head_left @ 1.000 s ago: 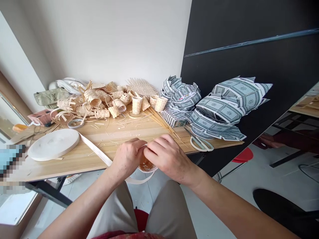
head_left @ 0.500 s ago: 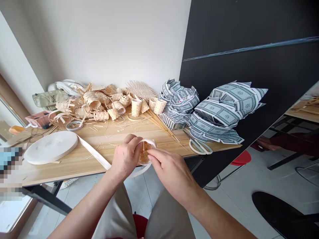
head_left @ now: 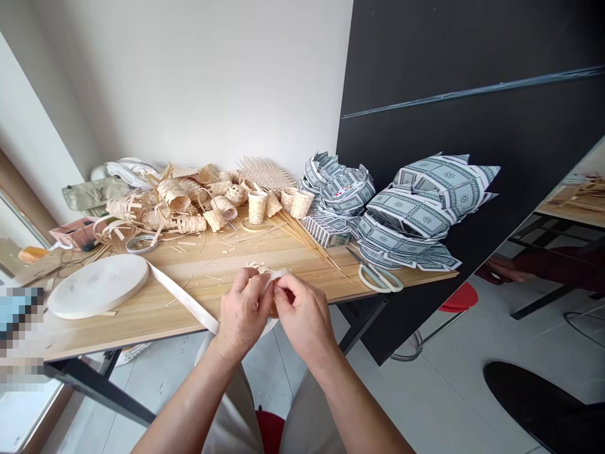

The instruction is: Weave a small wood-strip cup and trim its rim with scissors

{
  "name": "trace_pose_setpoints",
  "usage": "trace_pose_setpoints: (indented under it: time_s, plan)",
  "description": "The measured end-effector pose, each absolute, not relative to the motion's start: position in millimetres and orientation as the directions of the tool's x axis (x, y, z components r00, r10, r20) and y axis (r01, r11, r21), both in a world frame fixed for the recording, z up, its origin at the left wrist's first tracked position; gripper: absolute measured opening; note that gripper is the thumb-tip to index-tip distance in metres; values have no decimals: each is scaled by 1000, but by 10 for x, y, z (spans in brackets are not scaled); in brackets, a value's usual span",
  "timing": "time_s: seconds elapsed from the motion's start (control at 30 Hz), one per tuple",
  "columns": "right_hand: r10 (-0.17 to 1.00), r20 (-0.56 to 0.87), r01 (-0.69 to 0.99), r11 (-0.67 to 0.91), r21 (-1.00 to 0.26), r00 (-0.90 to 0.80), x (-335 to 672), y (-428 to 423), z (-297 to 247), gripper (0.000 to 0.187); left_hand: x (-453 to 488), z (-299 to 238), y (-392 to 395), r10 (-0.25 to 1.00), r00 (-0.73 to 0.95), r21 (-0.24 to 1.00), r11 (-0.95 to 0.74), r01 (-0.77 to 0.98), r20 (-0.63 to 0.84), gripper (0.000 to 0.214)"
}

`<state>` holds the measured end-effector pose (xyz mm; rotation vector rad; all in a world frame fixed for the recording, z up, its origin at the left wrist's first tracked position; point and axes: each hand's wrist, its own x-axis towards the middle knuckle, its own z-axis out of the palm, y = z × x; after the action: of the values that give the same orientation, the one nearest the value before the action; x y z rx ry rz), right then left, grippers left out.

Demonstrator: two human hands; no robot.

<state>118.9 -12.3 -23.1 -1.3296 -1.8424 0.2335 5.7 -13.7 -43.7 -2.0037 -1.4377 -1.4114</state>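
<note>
My left hand (head_left: 243, 312) and my right hand (head_left: 302, 315) meet over a small woven cup (head_left: 273, 305), which they almost entirely hide. Fingers of both hands pinch a white strap (head_left: 276, 275) along the cup's top edge. That strap runs back across the wooden table (head_left: 203, 277) to a large flat roll of white strap (head_left: 98, 285) on my left. Behind my hands lie loose wood shavings and thin splints.
Beyond the hands is a heap of woven strips and small baskets (head_left: 174, 205), with several finished cups (head_left: 258, 207). A bundle of thin sticks (head_left: 302, 236) points toward the table edge. Scissors (head_left: 380, 278) lie near stacked printed paper shapes (head_left: 411, 211). Another person's hand (head_left: 503, 269) shows at the far right.
My right hand has closed in from the right, and both hands now cover the cup and pinch its white strap. The camera view has shifted slightly.
</note>
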Motion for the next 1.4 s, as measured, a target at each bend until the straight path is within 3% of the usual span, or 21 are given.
trace_pose_setpoints:
  time_s: [0.33, 0.53, 0.93, 1.17, 1.4]
  plan:
    - [862, 463, 770, 434, -467, -205, 1214, -40, -222, 19, 93, -525, -90, 647, -24, 377, -413, 829, 762, 15]
    - [864, 464, 776, 427, -464, -198, 1200, -17, -279, 17, 69, -497, -90, 738, -38, 409, -330, 851, 674, 12]
    - [841, 475, 762, 480, -434, -260, 1174, -7, -253, 22, 66, -435, -66, 755, -50, 452, -336, 827, 653, 11]
    - [857, 486, 773, 423, -472, -172, 1202, -57, -265, 18, 41, -433, -72, 758, -79, 497, -341, 798, 647, 12]
    - [739, 673, 602, 548, -581, -23, 1232, -44, -269, 16, 45, -419, -87, 760, -92, 488, -314, 814, 643, 16]
